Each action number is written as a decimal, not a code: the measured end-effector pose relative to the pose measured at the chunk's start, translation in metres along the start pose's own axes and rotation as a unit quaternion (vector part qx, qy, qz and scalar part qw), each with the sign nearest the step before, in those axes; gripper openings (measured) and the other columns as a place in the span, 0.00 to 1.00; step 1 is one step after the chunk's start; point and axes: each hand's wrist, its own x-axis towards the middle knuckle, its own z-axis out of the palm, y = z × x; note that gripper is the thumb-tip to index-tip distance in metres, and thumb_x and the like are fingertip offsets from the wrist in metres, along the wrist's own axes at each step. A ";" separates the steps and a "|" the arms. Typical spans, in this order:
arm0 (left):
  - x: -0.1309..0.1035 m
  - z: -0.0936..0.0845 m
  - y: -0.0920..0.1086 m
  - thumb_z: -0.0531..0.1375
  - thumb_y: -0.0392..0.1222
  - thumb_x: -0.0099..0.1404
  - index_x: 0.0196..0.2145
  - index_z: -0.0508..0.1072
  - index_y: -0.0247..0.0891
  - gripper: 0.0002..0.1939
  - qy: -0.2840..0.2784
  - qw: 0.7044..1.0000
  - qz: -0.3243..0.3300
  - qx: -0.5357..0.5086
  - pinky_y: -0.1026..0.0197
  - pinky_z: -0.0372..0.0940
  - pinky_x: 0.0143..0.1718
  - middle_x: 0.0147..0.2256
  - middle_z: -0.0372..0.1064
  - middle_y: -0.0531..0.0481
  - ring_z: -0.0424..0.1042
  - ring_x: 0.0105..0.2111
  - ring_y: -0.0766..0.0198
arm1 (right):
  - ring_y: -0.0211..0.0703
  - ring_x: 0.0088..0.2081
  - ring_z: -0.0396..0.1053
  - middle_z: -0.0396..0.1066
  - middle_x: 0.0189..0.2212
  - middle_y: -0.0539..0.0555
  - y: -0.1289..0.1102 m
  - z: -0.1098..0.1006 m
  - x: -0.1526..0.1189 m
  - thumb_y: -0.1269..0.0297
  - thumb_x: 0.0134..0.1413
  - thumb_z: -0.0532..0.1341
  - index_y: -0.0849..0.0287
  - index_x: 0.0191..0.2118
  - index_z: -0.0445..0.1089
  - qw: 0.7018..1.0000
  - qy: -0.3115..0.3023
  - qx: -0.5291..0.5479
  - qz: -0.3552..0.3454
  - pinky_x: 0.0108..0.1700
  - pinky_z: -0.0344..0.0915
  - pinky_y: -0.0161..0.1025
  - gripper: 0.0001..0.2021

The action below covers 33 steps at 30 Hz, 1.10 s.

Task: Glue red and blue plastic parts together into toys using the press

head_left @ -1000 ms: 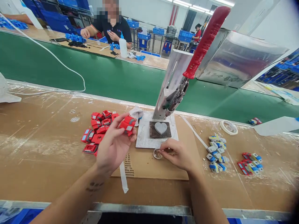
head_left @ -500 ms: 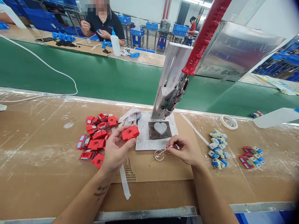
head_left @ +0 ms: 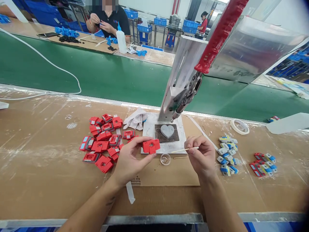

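Note:
My left hand [head_left: 131, 158] is closed on a red plastic toy car part [head_left: 151, 146], pinching it between thumb and fingers with its holed face towards me. In my right hand [head_left: 201, 154] is a thin cotton swab [head_left: 180, 150], held level, its bare end pointing at the red part but apart from it. Below the swab sits a small clear round dish [head_left: 165, 159] on the cardboard. A second thin stick [head_left: 180, 157] lies beside the dish. To the left spreads a pile of similar red parts [head_left: 100, 146].
A toggle clamp with a red handle [head_left: 214, 38] stands over a grey heart-shaped block [head_left: 167, 131]. A white glove [head_left: 135, 118] lies left of it. On the right are blue-and-white toy parts [head_left: 227, 151], red-and-blue pieces [head_left: 263, 164] and a tape roll [head_left: 239, 126]. A person [head_left: 107, 24] works opposite.
My right hand has lifted the swab out of the dish and moved it up and to the right. My left hand has brought the red part rightward, turning it.

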 end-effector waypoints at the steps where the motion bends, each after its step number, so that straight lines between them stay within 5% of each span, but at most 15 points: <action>1: -0.002 0.001 0.000 0.71 0.36 0.58 0.49 0.77 0.41 0.20 -0.019 1.000 0.011 0.016 0.59 0.73 0.51 0.45 0.79 0.46 0.79 0.45 0.58 | 0.38 0.32 0.67 0.73 0.28 0.49 0.000 0.005 -0.002 0.69 0.53 0.73 0.54 0.31 0.72 1.000 0.011 0.009 -0.008 0.34 0.61 0.36 0.10; 7: -0.009 0.005 0.001 0.71 0.37 0.59 0.47 0.76 0.42 0.19 -0.076 0.994 0.037 0.062 0.58 0.71 0.49 0.44 0.78 0.47 0.78 0.44 0.57 | 0.40 0.32 0.68 0.72 0.28 0.49 -0.002 0.021 -0.008 0.69 0.53 0.73 0.54 0.32 0.72 1.000 0.020 0.008 -0.013 0.35 0.63 0.38 0.09; 13: -0.001 0.003 0.001 0.71 0.39 0.59 0.39 0.69 0.41 0.15 0.051 0.995 -0.048 -0.077 0.61 0.73 0.43 0.43 0.74 0.50 0.77 0.40 0.63 | 0.37 0.27 0.62 0.69 0.26 0.48 -0.008 0.017 -0.003 0.65 0.49 0.75 0.55 0.29 0.70 0.997 0.061 0.054 -0.004 0.31 0.56 0.36 0.13; 17: 0.008 0.000 0.005 0.68 0.47 0.64 0.42 0.69 0.44 0.13 0.096 0.961 -0.122 -0.228 0.65 0.71 0.29 0.46 0.72 0.51 0.76 0.33 0.67 | 0.37 0.27 0.59 0.67 0.26 0.48 -0.010 0.014 -0.001 0.64 0.49 0.76 0.54 0.29 0.69 0.995 0.074 0.065 0.008 0.29 0.54 0.36 0.14; 22: 0.010 0.002 0.014 0.66 0.56 0.64 0.40 0.69 0.43 0.17 0.023 0.906 -0.227 -0.356 0.67 0.64 0.21 0.35 0.75 0.51 0.72 0.22 0.68 | 0.38 0.26 0.58 0.63 0.25 0.48 -0.010 0.017 -0.003 0.57 0.45 0.77 0.54 0.28 0.65 0.995 0.096 0.017 0.023 0.28 0.55 0.38 0.19; 28: -0.004 0.010 0.021 0.71 0.41 0.60 0.47 0.72 0.40 0.19 -0.109 0.962 -0.180 -0.174 0.66 0.70 0.30 0.32 0.74 0.53 0.74 0.28 0.67 | 0.38 0.26 0.58 0.64 0.24 0.48 -0.011 0.028 -0.007 0.57 0.47 0.76 0.54 0.27 0.65 0.996 0.082 0.023 0.015 0.29 0.56 0.37 0.19; 33: -0.013 0.016 0.021 0.73 0.37 0.55 0.45 0.73 0.41 0.20 -0.126 0.985 -0.091 -0.068 0.63 0.74 0.38 0.38 0.79 0.48 0.79 0.36 0.61 | 0.39 0.30 0.65 0.69 0.27 0.49 -0.006 0.037 -0.016 0.64 0.55 0.73 0.53 0.31 0.69 0.999 0.018 0.038 0.015 0.33 0.62 0.37 0.11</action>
